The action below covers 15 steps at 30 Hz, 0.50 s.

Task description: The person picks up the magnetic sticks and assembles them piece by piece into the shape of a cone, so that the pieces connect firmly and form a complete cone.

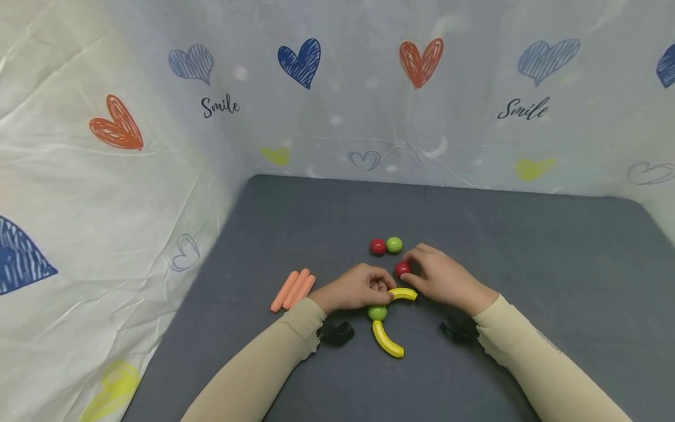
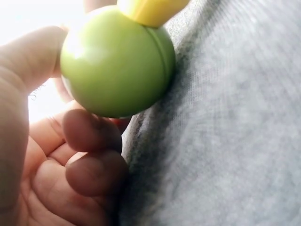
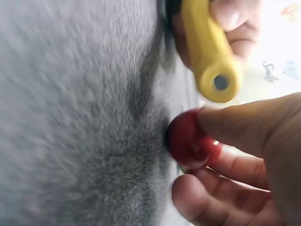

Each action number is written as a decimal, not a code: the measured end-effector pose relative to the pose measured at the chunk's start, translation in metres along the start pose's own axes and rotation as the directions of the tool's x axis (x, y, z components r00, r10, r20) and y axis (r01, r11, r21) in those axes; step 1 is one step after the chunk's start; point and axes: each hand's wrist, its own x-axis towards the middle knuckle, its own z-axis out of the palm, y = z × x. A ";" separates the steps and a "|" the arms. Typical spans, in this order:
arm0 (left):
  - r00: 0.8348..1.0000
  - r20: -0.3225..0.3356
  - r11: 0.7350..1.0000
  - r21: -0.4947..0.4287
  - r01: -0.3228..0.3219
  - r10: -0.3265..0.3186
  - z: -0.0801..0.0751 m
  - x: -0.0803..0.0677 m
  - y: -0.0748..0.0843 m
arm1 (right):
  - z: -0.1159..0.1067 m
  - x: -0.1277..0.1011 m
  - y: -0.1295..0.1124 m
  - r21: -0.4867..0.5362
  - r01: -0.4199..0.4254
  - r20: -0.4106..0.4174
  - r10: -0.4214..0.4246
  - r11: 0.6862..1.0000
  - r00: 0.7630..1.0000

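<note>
In the head view my left hand [image 1: 364, 287] pinches one end of the upper yellow curved rod [image 1: 405, 294]. Just below that hand, a green ball [image 1: 377, 313] touches the top of a second yellow curved rod [image 1: 388, 341] on the table. The left wrist view shows the green ball [image 2: 117, 66] close up, with yellow against it. My right hand [image 1: 440, 278] holds a red ball [image 1: 402, 269] between thumb and fingers, low over the cloth. In the right wrist view, the free end of the upper rod [image 3: 218, 82] shows a round grey spot near the red ball [image 3: 190, 139].
Behind the hands, another red ball [image 1: 378, 247] and a green ball [image 1: 394, 245] sit side by side. Several straight orange rods [image 1: 292, 290] lie together left of my left hand. The dark grey table [image 1: 554, 252] meets a curtain [image 1: 364, 105] printed with hearts.
</note>
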 end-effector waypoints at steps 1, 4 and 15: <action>1.000 -0.001 1.000 -0.007 0.002 -0.002 0.000 0.000 0.000 | -0.001 -0.003 0.000 0.005 -0.004 -0.003 0.004 1.000 1.000; 1.000 -0.004 0.999 -0.030 0.013 -0.013 0.001 0.001 -0.001 | -0.005 -0.014 -0.003 0.016 -0.018 -0.005 0.018 1.000 1.000; 0.999 -0.033 0.999 -0.033 0.036 -0.038 0.002 0.004 -0.001 | -0.012 -0.045 -0.002 0.123 -0.169 0.059 0.163 0.978 0.985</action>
